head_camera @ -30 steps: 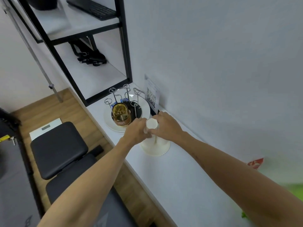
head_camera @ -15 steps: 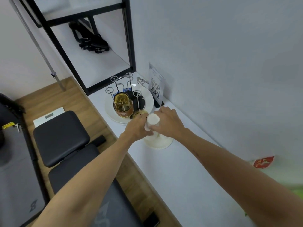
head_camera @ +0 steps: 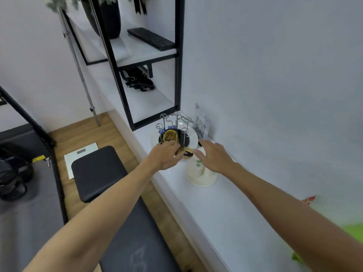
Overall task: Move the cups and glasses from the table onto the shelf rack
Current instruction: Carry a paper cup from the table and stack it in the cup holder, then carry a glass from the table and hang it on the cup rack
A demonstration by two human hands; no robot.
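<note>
Fingers of the left hand (head_camera: 166,154) are hidden behind an amber glass (head_camera: 187,153); grip unclear. Right hand (head_camera: 215,156) is spread wide over a white cup (head_camera: 198,171).

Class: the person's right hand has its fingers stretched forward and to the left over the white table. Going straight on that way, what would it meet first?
Probably the small amber glass just beyond the right hand, then the wire cup rack; depth is uncertain.

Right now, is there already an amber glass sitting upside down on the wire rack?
Yes, an amber glass sits inverted over a prong of the wire rack, just beyond the left hand.
</note>
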